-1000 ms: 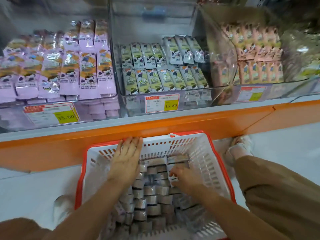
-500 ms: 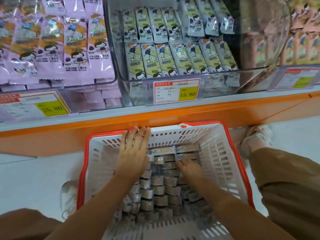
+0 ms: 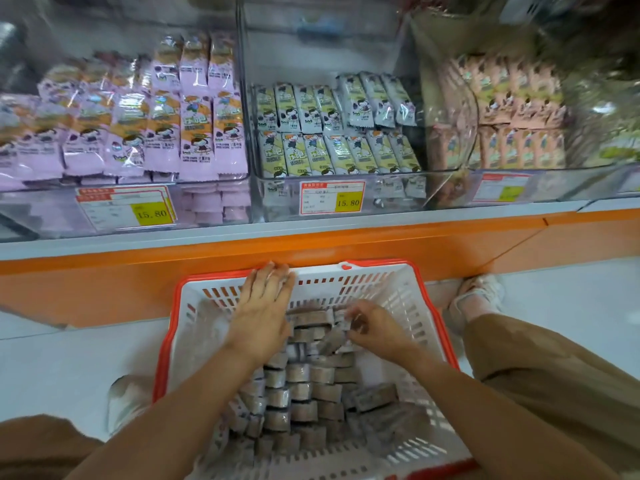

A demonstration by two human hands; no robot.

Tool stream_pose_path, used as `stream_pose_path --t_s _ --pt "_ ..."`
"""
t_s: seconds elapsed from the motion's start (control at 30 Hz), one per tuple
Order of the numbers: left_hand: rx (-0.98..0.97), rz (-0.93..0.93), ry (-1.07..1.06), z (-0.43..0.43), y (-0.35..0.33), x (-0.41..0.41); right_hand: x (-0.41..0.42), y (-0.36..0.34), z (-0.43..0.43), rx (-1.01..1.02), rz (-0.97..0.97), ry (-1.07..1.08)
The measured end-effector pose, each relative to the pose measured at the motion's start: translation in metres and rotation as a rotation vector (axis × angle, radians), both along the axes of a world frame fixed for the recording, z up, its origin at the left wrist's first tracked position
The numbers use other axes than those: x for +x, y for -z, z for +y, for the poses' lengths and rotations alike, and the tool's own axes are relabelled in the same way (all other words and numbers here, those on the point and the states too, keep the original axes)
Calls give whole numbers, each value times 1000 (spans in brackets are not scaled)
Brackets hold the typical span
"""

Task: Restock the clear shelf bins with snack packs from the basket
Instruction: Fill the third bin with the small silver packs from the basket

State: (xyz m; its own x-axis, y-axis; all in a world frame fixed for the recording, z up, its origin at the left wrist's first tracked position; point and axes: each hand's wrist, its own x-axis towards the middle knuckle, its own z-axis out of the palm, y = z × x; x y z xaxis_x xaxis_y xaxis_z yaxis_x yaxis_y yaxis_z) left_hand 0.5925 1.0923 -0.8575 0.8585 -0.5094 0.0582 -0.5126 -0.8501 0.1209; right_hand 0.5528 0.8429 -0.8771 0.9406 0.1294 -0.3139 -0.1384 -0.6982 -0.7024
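Note:
A white basket with a red rim (image 3: 412, 299) stands on the floor below the shelf, full of rows of grey snack packs (image 3: 298, 393) set on edge. My left hand (image 3: 265, 306) lies flat with straight fingers against the left side of the far rows, its fingertips at the basket's far wall. My right hand (image 3: 372, 323) curls its fingers round packs at the right end of the far rows. Above, the middle clear bin (image 3: 346, 199) holds grey-green packs in two rows.
A clear bin of purple packs (image 3: 145, 133) sits on the left and a bin of pink packs (image 3: 512, 126) on the right. An orange shelf front (image 3: 138, 271) runs just behind the basket. My knees and shoes flank the basket on the white floor.
My right hand has shifted toward the far right packs and curled its fingers onto them. My left hand stays flat against the rows. The view has tilted back up.

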Motion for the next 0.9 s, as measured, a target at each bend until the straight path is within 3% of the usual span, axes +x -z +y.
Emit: stream_pose_path --t_s 0.07,0.2,0.3,0.5,0.63,0.77,0.9 --pt "-10 55 57 -2 -12 -2 6 -26 5 154 -28 45" --pt "-107 339 69 -12 -41 -3 15 -77 18 342 -132 36" --pt "-359 389 56 -9 -57 -1 16 -112 19 362 -178 1" --pt "-531 189 157 2 -97 1 9 -158 13 165 -264 -217" --pt "-595 85 211 6 -121 -1 5 -187 17 151 -337 -248" --pt "-625 -320 76 7 -143 2 6 -222 14 237 -495 -112" --pt "-429 -465 7 9 -153 14 27 -258 17 301 -663 79"
